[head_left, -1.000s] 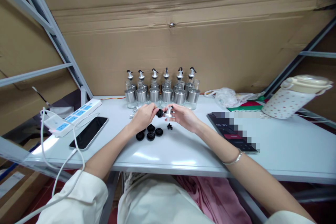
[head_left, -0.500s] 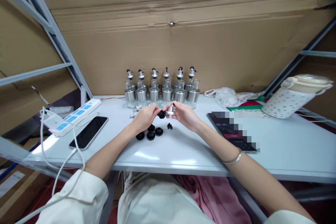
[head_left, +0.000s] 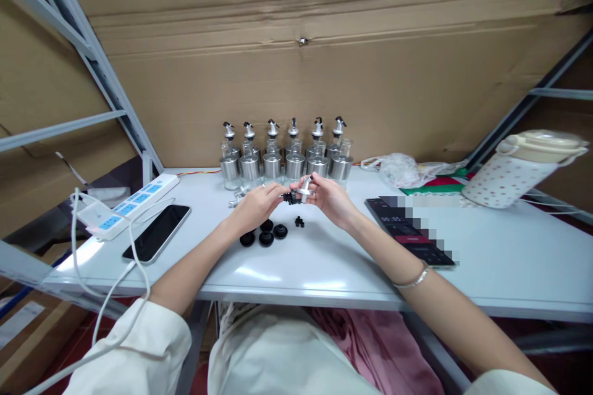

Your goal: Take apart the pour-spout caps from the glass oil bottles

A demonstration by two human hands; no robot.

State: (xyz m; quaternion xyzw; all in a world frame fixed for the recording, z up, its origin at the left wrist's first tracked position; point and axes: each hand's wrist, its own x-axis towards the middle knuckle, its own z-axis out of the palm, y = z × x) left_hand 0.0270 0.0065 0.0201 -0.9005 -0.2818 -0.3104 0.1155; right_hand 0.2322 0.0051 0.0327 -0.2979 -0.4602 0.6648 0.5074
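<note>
My right hand [head_left: 331,199] is closed on a silver pour spout [head_left: 306,189] with a small black flap at its tip. Against the base of the spout sits a black ribbed stopper [head_left: 291,198], which the fingers of my left hand [head_left: 260,205] pinch from the left side. Just below my hands, several round black stoppers [head_left: 266,238] lie on the table, with a small cluster of tiny black pieces [head_left: 299,221] to their right. Loose silver spouts [head_left: 235,199] are partly hidden behind my left hand.
Two rows of glass-and-steel bottles [head_left: 295,166] stand at the back, the rear ones topped with spouts. A phone [head_left: 160,234] and power strip [head_left: 134,207] with white cables lie left. To the right are a dark screen [head_left: 407,234], plastic bag [head_left: 398,170] and dotted jug [head_left: 504,173].
The spout in my right hand has tilted and risen slightly. The black stopper has turned from end-on to sideways and now lines up with the spout's base.
</note>
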